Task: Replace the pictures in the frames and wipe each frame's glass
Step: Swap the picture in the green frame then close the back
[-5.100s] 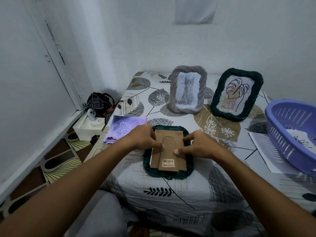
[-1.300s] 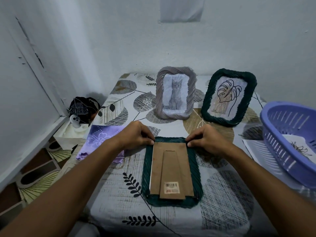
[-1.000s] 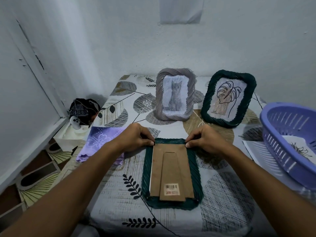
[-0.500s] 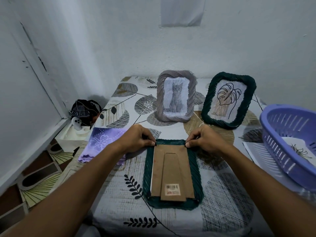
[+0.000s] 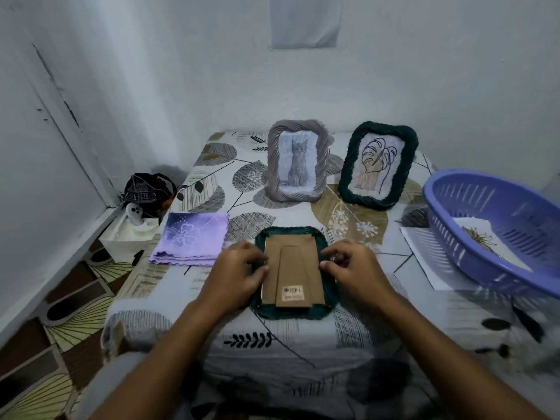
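A dark green woven frame [image 5: 289, 312] lies face down on the table, its brown cardboard back [image 5: 292, 268] with a barcode sticker facing up. My left hand [image 5: 238, 274] rests on the frame's left side, fingertips at the cardboard's left edge. My right hand [image 5: 353, 272] sits on the right side, thumb and fingers pressing at the cardboard's right edge. Behind stand a grey frame with a cat picture [image 5: 297, 160] and a dark green frame with a leaf drawing [image 5: 378, 166]. A folded purple cloth [image 5: 194, 237] lies to the left.
A purple plastic basket [image 5: 454, 225] with a printed picture inside stands at the right, on a sheet of paper [image 5: 424, 259]. The table's leaf-patterned cover [image 5: 348, 216] ends at the wall behind. Left of the table sit a dark bag [image 5: 145, 189] and a white box [image 5: 127, 234].
Both hands have slid from the top corners of the cardboard back down to the middle of its left and right edges. The view has shifted slightly.
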